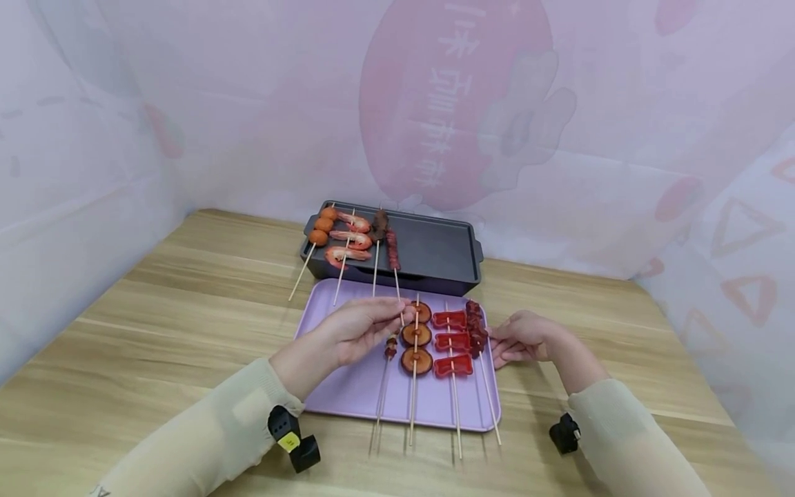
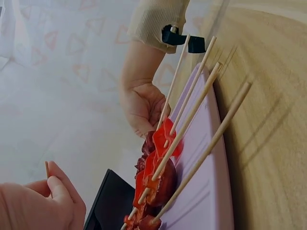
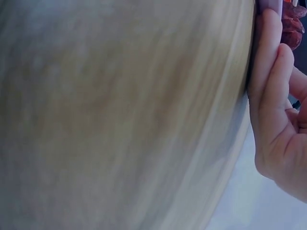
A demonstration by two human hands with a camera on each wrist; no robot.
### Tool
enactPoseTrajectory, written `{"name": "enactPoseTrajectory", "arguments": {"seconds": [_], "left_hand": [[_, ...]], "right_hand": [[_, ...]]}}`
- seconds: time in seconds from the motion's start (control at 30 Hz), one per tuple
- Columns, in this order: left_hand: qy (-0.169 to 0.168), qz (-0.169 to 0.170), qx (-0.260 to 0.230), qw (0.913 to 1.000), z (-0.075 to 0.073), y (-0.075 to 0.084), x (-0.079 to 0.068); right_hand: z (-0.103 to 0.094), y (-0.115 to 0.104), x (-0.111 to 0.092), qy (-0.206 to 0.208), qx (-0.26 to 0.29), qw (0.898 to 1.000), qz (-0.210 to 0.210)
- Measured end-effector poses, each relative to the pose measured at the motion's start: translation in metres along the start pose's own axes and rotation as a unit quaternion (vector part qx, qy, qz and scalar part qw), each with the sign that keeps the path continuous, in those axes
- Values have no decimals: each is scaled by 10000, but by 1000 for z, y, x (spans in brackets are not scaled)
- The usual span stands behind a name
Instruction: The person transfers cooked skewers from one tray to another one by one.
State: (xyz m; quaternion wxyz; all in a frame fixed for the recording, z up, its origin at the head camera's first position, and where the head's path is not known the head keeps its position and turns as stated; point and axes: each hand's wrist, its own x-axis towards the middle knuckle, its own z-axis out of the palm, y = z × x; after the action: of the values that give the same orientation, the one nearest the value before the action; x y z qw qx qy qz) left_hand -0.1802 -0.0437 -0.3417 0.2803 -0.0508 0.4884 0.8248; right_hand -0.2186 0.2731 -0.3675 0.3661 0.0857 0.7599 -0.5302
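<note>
My left hand [image 1: 366,326] pinches the stick of a dark red meat skewer [image 1: 393,250], whose meat lies on the black grill [image 1: 437,241]. In the left wrist view the stick's end shows between thumb and finger. Below that hand, on the lilac tray [image 1: 348,397], lie a small meat skewer [image 1: 390,347], a mushroom skewer [image 1: 417,361], a skewer of bright red pieces [image 1: 453,342] and a dark red chunk skewer [image 1: 476,330]. My right hand [image 1: 524,337] touches the tray's right edge beside the chunks, its fingers [image 3: 268,62] fairly straight.
On the grill's left part lie a skewer of orange balls [image 1: 323,225], a shrimp skewer [image 1: 350,239] and a brown meat skewer [image 1: 379,226]. Their sticks overhang the front. Several sticks on the tray jut past its near edge over the wooden table [image 1: 155,331]. A printed cloth [image 1: 261,103] hangs behind.
</note>
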Motion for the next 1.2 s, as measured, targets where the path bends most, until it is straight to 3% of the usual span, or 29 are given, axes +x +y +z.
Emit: {"name": "enactPoseTrajectory", "arguments": {"seconds": [0.53,0.87,1.2], "left_hand": [[-265,10,989,9947,4,0,-9],[-448,126,1714,9841,-16,2,-30],[-716,-100,2323,9700,-33,-5,-60]], "right_hand": [[2,-4,0,38,-77,9999,84],[3,-8,-1,228,-140,9996,20],[4,-7,-2,176,-54,9998,-30]]}}
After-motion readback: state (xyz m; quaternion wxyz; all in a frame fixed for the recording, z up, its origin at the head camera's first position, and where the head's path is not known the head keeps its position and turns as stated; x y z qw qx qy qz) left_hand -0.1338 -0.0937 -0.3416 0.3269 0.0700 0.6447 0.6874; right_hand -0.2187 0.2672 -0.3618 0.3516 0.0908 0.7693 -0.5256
